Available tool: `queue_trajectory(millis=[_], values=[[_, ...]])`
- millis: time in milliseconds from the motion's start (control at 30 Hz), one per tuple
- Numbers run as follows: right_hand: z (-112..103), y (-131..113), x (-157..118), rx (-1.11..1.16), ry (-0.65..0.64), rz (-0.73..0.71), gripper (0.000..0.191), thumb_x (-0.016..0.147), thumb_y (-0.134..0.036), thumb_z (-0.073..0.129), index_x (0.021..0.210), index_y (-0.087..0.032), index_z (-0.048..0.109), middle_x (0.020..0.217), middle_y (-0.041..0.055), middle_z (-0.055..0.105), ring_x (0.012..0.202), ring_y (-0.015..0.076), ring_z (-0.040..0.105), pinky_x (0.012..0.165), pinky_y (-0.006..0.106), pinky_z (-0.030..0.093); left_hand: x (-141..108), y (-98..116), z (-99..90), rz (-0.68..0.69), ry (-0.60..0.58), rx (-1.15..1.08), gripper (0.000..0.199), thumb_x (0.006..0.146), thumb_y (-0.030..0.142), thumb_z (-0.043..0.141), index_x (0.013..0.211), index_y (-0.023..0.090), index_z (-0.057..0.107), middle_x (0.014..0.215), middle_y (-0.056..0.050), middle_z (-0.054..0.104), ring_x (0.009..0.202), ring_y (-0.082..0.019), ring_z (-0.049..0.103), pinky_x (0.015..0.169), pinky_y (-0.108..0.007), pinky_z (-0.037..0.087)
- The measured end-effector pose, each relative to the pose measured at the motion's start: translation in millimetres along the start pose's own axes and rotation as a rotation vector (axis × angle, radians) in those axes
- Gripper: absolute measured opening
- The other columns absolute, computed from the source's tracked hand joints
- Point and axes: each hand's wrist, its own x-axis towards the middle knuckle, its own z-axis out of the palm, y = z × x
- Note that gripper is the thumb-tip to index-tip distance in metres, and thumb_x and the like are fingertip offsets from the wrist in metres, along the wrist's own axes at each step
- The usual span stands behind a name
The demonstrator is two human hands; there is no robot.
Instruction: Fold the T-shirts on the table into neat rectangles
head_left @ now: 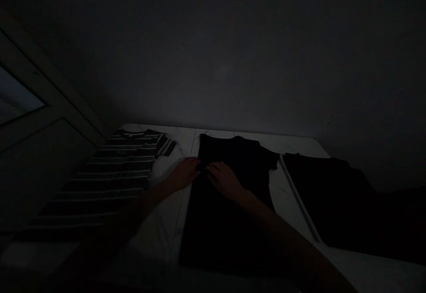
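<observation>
A black T-shirt (pixel 229 231) lies spread before me on the white table, one short sleeve sticking out at its right and its left edge running straight. My left hand (pixel 184 174) reaches that left edge, its fingertips touching the cloth and its fingers stretched out. Just beside it, my right hand (pixel 224 178) rests on the upper part of the same shirt, fingers slightly apart and pointing left. Deep shadow hides the finer folds. Neither hand visibly lifts any fabric.
To the left lies a striped T-shirt (pixel 113 173), laid flat. Another black garment (pixel 339 204) covers the table's right side. Behind the marble-patterned table (pixel 166 213) rises a plain wall (pixel 219 53). A panelled door (pixel 40 128) stands at far left.
</observation>
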Motion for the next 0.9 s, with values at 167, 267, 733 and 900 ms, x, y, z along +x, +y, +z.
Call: queue_trajectory(millis=[167, 267, 733, 900], values=[[-5.6, -22.7, -41.1, -0.06, -0.133, 0.015, 0.055, 0.089, -0.022, 0.07, 0.143, -0.024, 0.056, 0.152, 0.0138, 0.051, 0.145, 0.0351, 0.037, 0.114, 0.057, 0.037, -158.1, 56.7, 2.3, 0.003, -0.024, 0.09, 0.047, 0.1, 0.033, 0.049, 0.145, 0.019, 0.048, 0.152, -0.015, 0.05, 0.144, -0.029, 0.041, 0.12, -0.055, 0.031], [-10.2, -43.0, -78.5, -0.011, -0.12, -0.053, 0.053, 0.094, -0.027, 0.065, 0.146, -0.024, 0.053, 0.151, 0.0128, 0.051, 0.144, 0.0304, 0.041, 0.115, 0.053, 0.038, -208.6, 86.8, 2.2, -0.036, 0.024, 0.083, 0.057, 0.096, 0.042, 0.057, 0.147, 0.02, 0.045, 0.152, -0.016, 0.05, 0.144, -0.03, 0.042, 0.118, -0.054, 0.035], [7.9, -82.8, -168.8, -0.038, -0.167, -0.224, 0.049, 0.087, -0.043, 0.075, 0.129, -0.021, 0.065, 0.134, 0.015, 0.063, 0.126, 0.0316, 0.053, 0.101, 0.05, 0.045, -208.7, 137.6, 8.5, 0.003, 0.237, -0.077, 0.018, 0.094, 0.018, 0.057, 0.108, 0.021, 0.068, 0.106, -0.008, 0.067, 0.101, -0.022, 0.063, 0.087, -0.039, 0.055], [19.6, -87.2, -167.8, -0.104, -0.148, -0.225, 0.009, 0.092, -0.019, 0.068, 0.099, -0.02, 0.072, 0.099, 0.0063, 0.071, 0.092, 0.0211, 0.06, 0.081, 0.034, 0.046, -200.6, 141.9, 9.2, -0.043, 0.223, -0.037, 0.018, 0.097, 0.016, 0.048, 0.104, 0.02, 0.064, 0.097, -0.005, 0.069, 0.094, -0.02, 0.063, 0.085, -0.037, 0.055]])
